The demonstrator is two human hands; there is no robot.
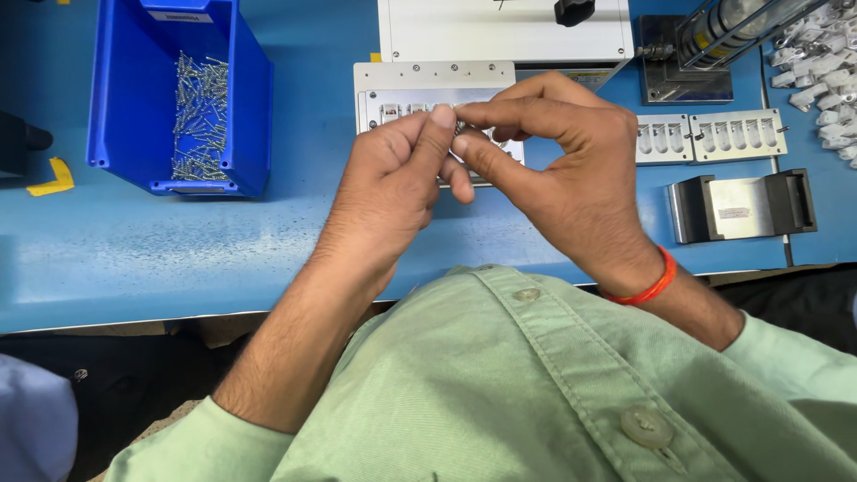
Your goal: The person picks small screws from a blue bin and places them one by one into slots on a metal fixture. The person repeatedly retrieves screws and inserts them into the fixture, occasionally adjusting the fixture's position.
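Note:
My left hand point(393, 183) and my right hand point(558, 170) meet above a pale metal fixture plate point(393, 94) with small slots. Both pinch a tiny metal part point(458, 127) between thumb and fingertips; its shape is too small to tell. The hands hide most of the plate's middle. An orange band point(644, 290) circles my right wrist.
A blue bin point(178, 98) holding several small metal screws stands at the left on the blue workbench point(134, 250). Two white slotted trays point(710, 136) and a black-and-silver block point(741, 207) lie to the right. White plastic clips point(826, 76) pile at the far right. A white machine point(504, 31) stands behind.

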